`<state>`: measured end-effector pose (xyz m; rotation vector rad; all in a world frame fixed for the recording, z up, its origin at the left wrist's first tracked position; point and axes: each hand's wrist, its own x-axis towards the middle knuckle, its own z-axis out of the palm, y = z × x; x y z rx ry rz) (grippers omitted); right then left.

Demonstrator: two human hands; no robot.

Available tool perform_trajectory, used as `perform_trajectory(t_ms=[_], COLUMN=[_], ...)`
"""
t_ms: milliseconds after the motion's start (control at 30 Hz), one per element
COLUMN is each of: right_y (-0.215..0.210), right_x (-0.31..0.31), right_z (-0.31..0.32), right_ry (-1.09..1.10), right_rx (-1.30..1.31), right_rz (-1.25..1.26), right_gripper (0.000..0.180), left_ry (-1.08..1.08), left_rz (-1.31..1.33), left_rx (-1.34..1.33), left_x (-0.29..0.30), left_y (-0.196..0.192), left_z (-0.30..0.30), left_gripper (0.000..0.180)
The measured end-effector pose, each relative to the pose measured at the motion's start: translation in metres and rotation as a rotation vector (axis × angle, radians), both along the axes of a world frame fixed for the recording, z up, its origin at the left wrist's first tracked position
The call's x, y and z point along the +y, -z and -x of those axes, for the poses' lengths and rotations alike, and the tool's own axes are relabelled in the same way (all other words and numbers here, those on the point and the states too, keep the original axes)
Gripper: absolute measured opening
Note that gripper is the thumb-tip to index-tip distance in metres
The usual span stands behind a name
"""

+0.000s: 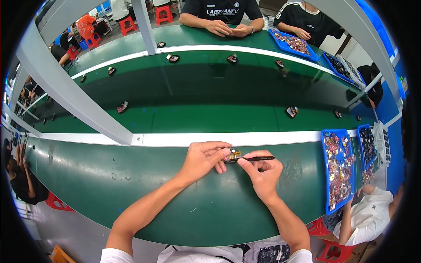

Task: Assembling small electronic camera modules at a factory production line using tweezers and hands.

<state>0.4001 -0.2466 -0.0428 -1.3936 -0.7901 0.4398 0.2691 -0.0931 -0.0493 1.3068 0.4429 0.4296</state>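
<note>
Near the middle of the green bench, my left hand [202, 160] is closed on a small black electronic part [233, 154] with a yellow and clear piece in it. Its thumb and fingers pinch the part from the left. In my right hand [263, 172] is a slim black tool [258, 158], possibly tweezers, held like a pen between thumb and fingers. The tool's left end meets the near edge of the part, and its other end sticks out to the right. My fingers cover some of the part.
A white rail [188, 139] runs beyond my hands, with a green conveyor belt [210, 118] carrying several small black parts. To my right stand a blue tray [328, 175] of small colourful pieces and another blue tray [360, 131] of black pieces. Co-workers sit opposite and at right.
</note>
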Motion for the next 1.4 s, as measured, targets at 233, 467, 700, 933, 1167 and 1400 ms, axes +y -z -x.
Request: perform_trajectory(t_ms=[233, 467, 700, 933, 1167, 1400], right_y=[0.005, 0.006, 0.01, 0.011, 0.009, 0.013], right_x=[0.002, 0.004, 0.008, 0.008, 0.01, 0.01], right_z=[0.006, 0.009, 0.007, 0.007, 0.011, 0.006], right_ry=[0.116, 0.142, 0.139, 0.171, 0.193, 0.164], right_rx=[-0.238, -0.293, -0.324, -0.281, -0.327, -0.334], right_rz=[-0.043, -0.059, -0.072, -0.037, -0.045, -0.027], right_gripper=[0.01, 0.011, 0.011, 0.012, 0.011, 0.012], left_ry=[0.017, 0.014, 0.015, -0.019, -0.024, -0.022], left_rz=[0.021, 0.005, 0.0, -0.003, 0.004, 0.001], left_rx=[-0.019, -0.043, -0.059, -0.05, -0.072, -0.072], left_x=[0.002, 0.003, 0.008, 0.005, 0.006, 0.008], left_y=[0.003, 0.004, 0.008, 0.009, 0.011, 0.015], left_z=[-0.002, -0.001, -0.004, -0.005, -0.005, -0.006], left_gripper=[0.03, 0.028, 0.026, 0.027, 0.026, 0.025])
